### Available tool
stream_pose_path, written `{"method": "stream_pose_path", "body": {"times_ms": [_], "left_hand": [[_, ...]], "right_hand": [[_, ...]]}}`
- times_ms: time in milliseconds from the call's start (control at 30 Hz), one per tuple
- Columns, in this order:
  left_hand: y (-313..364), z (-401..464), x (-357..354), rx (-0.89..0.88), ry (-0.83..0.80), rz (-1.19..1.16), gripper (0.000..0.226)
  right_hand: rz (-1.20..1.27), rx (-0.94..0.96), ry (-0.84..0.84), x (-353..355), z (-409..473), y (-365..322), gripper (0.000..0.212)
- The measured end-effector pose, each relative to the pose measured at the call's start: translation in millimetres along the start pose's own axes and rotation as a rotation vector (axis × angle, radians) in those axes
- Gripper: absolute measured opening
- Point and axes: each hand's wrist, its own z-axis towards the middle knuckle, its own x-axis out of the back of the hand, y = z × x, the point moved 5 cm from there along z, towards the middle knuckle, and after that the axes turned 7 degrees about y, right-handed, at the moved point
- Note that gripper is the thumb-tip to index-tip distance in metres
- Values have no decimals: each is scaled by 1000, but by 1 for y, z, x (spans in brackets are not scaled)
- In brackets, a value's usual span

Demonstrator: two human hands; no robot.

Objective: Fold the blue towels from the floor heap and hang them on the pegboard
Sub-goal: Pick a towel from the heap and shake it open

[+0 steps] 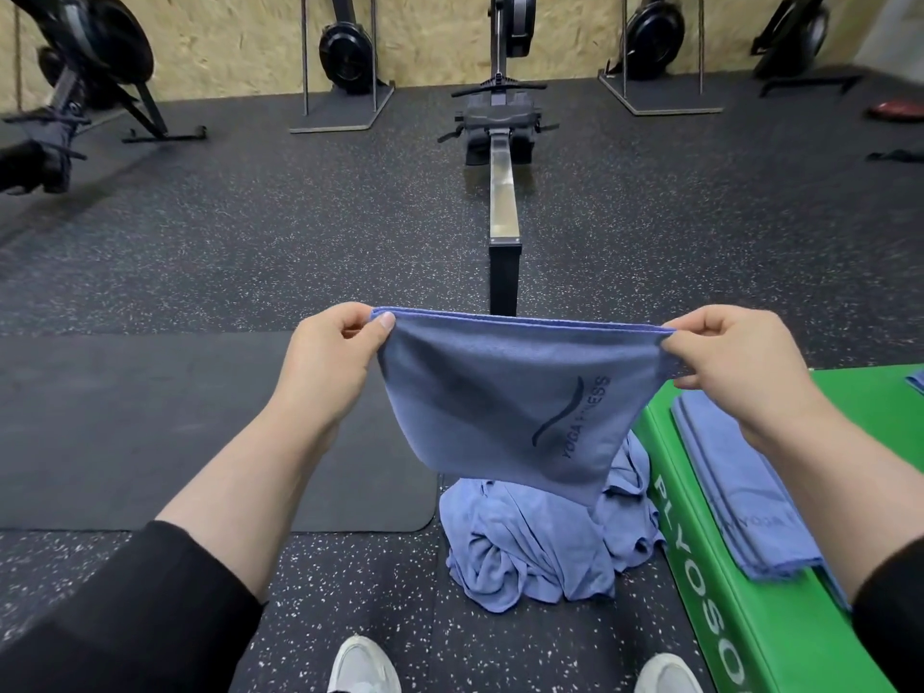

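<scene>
- The left hand (pixel 332 350) pinched one top corner of a blue towel (pixel 510 402), thumb over the front face and fingers curled behind the hem.
- The right hand (pixel 735 365) pinched the opposite top corner in the same way, fingers curled round the edge.
- The towel hung between the two hands, already doubled, its top edge running from 9 o'clock to 3 o'clock and pulled nearly taut; the loose bottom corner drooped toward 5 o'clock.
- The heap of unfolded towels (pixel 545 547) lay on the floor directly beneath, at 6 o'clock from the held towel, just ahead of the shoes.
- A stack of folded towels (pixel 740 492) rested on the green plyo box (pixel 740 637) at 4 o'clock, nearer the right hand.
- The next fold probably turned on that horizontal long axis: bringing one hand's corner across to the other would halve it.
- No pegboard was in view.
</scene>
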Motion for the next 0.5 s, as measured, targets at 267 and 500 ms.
{"method": "stream_pose_path", "body": {"times_ms": [267, 500], "left_hand": [[36, -14, -37, -172, -78, 7, 18], [51, -33, -87, -253, -318, 37, 8]], "right_hand": [[-315, 154, -314, -31, -17, -5, 33], [-21, 301, -628, -85, -64, -44, 41]]}}
